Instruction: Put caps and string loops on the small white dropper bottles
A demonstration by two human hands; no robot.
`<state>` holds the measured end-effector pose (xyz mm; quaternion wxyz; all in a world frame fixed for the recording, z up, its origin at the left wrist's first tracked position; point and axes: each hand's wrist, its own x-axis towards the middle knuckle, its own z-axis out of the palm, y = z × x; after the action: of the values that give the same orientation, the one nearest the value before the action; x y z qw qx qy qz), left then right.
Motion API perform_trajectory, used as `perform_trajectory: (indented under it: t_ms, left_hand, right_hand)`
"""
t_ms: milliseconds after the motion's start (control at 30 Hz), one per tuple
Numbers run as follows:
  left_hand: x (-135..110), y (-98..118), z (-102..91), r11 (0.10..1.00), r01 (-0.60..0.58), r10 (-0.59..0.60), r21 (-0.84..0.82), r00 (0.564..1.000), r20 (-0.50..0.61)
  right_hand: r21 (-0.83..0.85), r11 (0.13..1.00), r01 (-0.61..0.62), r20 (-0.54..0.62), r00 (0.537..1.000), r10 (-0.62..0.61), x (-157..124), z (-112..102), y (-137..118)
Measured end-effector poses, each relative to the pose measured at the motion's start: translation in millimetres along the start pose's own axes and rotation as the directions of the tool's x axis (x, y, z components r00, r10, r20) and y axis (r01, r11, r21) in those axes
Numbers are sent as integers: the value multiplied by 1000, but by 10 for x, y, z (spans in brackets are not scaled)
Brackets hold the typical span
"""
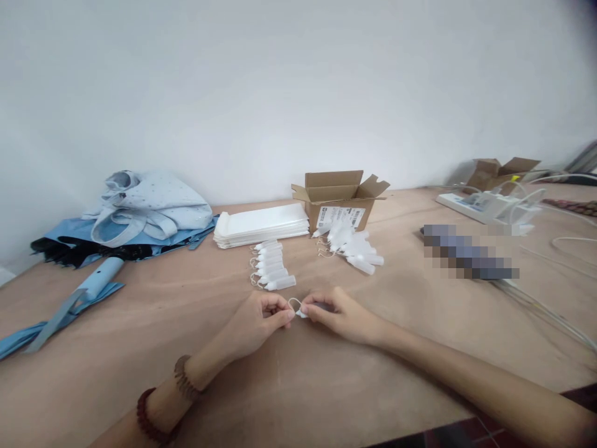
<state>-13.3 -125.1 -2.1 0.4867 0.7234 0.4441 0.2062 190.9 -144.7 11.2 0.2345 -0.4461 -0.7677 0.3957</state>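
Observation:
My left hand (260, 322) and my right hand (336, 315) meet over the wooden table (298, 386), fingertips pinched together. Between them sits a small white bottle-shaped piece with a thin cord loop (298, 308); the left fingers pinch the loop and the right fingers grip the body. Just beyond my hands lies a neat row of several such white pieces (273, 266). A looser pile of them (354, 247) lies to the right, in front of an open cardboard box (336, 200).
A stack of flat white bags (261, 225) lies left of the box. A light blue bag and a blue umbrella (135, 214) sit at the far left. A power strip with white cables (487, 205) and another small box (501, 171) are at the far right.

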Motion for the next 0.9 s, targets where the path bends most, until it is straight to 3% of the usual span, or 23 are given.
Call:
perform_trajectory:
  t_ms: [333,500,600,667,767,900]
  left_hand:
    - [58,-19,-95,939,136,-102,-317,987,122]
    - [24,53,-129,978,128,-101,-164,981,165]
    - [19,18,-185,988,134,-124,-72,984,126]
    - [26,-32,-244,990,139,-137,-30,989,64]
    - [30,-75,-332,993,90,-87,80,995,-42]
    - [10,-12,-375,948,36,8,315,991,-136]
  right_hand:
    - [69,998,-10,18,1000,9,28,-18,10]
    - [28,999,17,35,999,-18,26,-7,1]
    - [-123,984,130,-33,990,-135,54,-80,82]
    - [-347,916,201,-153,952,-267,90,-201,202]
    - [-677,720,151,-242,879,-412,158,-461,440]
    - [-884,467,-26,-249,871,-423,255,-756,702]
